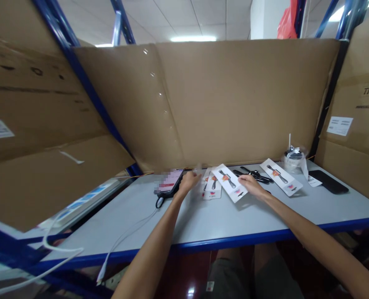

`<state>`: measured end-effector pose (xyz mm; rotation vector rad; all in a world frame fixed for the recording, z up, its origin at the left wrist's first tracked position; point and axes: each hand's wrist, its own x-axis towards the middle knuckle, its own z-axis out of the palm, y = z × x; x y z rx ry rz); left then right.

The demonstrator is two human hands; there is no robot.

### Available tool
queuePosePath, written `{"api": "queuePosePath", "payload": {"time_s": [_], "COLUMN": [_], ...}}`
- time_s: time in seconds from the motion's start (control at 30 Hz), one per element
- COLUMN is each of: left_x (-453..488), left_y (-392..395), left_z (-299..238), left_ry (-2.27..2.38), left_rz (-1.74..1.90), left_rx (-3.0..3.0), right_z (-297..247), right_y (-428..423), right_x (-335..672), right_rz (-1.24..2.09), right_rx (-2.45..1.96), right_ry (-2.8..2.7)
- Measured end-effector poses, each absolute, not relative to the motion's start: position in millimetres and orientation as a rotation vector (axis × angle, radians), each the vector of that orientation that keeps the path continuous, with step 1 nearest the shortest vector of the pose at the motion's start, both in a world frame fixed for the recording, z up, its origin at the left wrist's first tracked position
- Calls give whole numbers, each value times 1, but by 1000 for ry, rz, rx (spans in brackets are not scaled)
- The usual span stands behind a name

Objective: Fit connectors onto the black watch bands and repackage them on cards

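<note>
My right hand (251,185) grips the lower right edge of a white printed card (230,182), which is tilted up off the table. A dark-handled tool with an orange patch is pictured on it. My left hand (189,182) is closed at the left, its fingers on a blurred piece of clear plastic (198,169). Between the hands lie similar printed cards (212,190), partly overlapping. Several black-handled tools (256,176) rest behind my right hand; their kind is not clear. Another printed card (281,177) leans up at the right.
Left of my left hand is a phone with its screen lit (171,181), beside a white cable (125,232). A wrapped cup with a straw (293,160) and a black phone (328,182) are at the right. Cardboard walls (234,99) enclose the grey table (203,226); a power strip (84,201) lies left.
</note>
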<state>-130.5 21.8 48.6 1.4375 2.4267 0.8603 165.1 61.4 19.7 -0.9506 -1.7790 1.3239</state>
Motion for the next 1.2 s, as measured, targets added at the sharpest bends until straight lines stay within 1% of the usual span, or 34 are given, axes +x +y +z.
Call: {"api": "queuePosePath", "payload": {"time_s": [0.1,0.17,0.23,0.33,0.43,0.6,0.73,0.87,0.97,1.07,1.13,1.2], "left_x": [-129,-127,-126,-125,-123,-100,-49,10,36,39,31,22], "left_y": [24,23,20,14,6,2,16,35,43,44,43,41], "left_z": [49,50,53,62,79,109,112,102,93,81,72,64], "left_ry": [2516,2548,2571,2596,2614,2489,2281,2119,1957,1858,1786,1561], "left_rz": [820,814,819,859,935,1187,1313,1395,1468,1676,1911,2002], "left_rx": [1412,1412,1419,1450,1495,1662,1756,1807,1896,1867,1675,1387], "right_z": [23,26,27,26,24,28,34,32,28,28,30,34], "right_y": [53,50,51,55,59,48,34,34,43,51,53,52], "right_x": [165,166,167,168,168,170,169,167,168,171,171,170], "right_rz": [1607,1632,1514,1230,1083,933,903,889,858,922,1076,1249], "right_rx": [-887,-856,-877,-887,-817,-703,-558,-636,-765,-851,-842,-789], "right_ry": [-1844,-1883,-1923,-1957,-1937,-1950,-2062,-2052,-1951,-1785,-1708,-1675]}}
